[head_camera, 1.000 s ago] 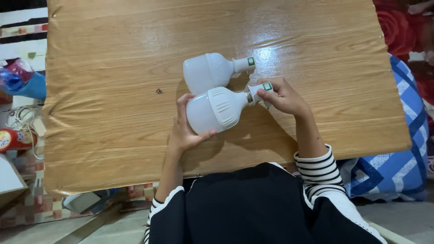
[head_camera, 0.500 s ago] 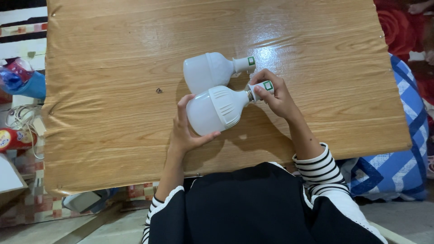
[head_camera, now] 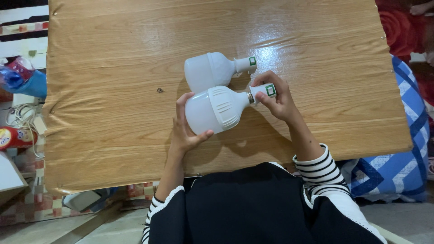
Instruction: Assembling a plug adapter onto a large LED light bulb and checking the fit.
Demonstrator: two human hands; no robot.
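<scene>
Two large white bulbs are over the wooden table. The near bulb is held between both hands. My left hand cups its round dome from the left and below. My right hand pinches the small white socket with a green square fitted on the bulb's metal base. The far bulb lies on the table just behind, with its own white socket pointing right, touched by neither hand.
A small dark mark sits on the table left of the bulbs. A blue checked cushion lies beyond the table's right edge, red floral cloth behind it. Bottles, a cable and bags clutter the floor at left.
My right hand's fingers have shifted round the socket of the near bulb, and its green square has moved slightly. The bulb tilted a little; the far bulb has stayed put.
</scene>
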